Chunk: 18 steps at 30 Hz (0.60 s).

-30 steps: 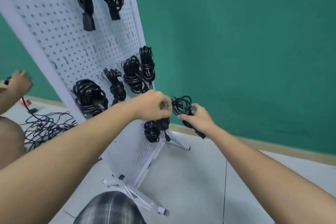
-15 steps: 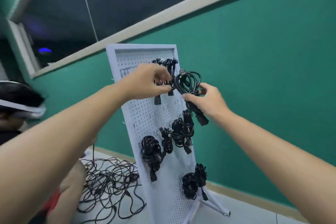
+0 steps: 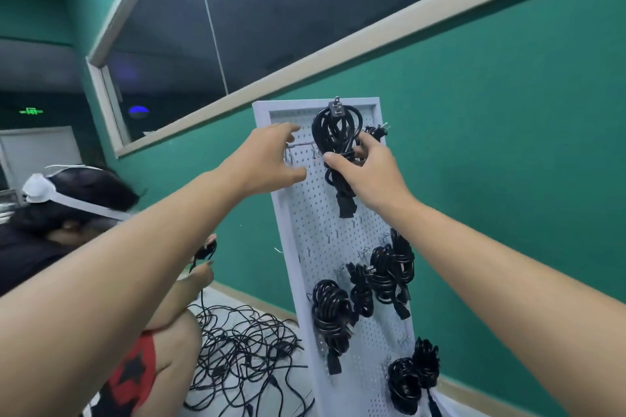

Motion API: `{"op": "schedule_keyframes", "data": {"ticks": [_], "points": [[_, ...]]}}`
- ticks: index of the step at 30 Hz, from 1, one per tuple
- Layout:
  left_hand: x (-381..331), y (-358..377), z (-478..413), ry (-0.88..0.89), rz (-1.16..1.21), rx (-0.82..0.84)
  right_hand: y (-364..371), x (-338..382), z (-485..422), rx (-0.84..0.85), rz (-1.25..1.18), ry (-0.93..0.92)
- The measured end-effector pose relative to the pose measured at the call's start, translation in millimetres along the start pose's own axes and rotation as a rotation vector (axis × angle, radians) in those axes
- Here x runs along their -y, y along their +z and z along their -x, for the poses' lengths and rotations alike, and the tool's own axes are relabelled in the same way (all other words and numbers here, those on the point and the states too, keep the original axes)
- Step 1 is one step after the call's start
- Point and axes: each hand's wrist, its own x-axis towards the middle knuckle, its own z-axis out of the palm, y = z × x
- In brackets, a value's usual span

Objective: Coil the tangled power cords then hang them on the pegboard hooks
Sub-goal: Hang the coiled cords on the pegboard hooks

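While the green wall (image 3: 508,145) fills most of the frame, the white pegboard (image 3: 318,234) stands in front of it, slanting from top centre to bottom right. Both bare arms reach up to the board's top from the lower corners. A second person (image 3: 27,254) crouches at lower left beside the tangled cords (image 3: 244,349), a loose black pile on the floor (image 3: 222,298). Hung coils (image 3: 330,311) sit in clusters on the board's lower half.

The coiled cord (image 3: 335,135) is at the board's top centre. Its long axis is near vertical, with the loop end up, the plug (image 3: 337,107) pointing up over the frame edge and the connector end (image 3: 346,206) hanging down.

The right hand (image 3: 369,176) is just right of the coil, palm away from the camera. It pinches the coil's wrapped waist between thumb and curled fingers. Another small coil (image 3: 376,132) peeks out above those fingers.

The left hand (image 3: 267,159) is just left of the coil and apart from it. Its fingers are spread and loosely bent, the thumb is low, and it holds nothing. It covers the left end of the hook rail (image 3: 301,145); contact can't be judged. Whether the coil is on a hook is hidden too.
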Motion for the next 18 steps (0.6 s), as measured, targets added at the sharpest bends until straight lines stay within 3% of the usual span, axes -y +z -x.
{"op": "schedule_keyframes", "data": {"ticks": [13, 18], "points": [[11, 9, -9, -0.071, 0.053, 0.037, 21, -1, -15, -0.018, 0.024, 0.103], [14, 11, -10, -0.067, 0.057, -0.007, 19, -1, -24, -0.018, 0.012, 0.055]]}}
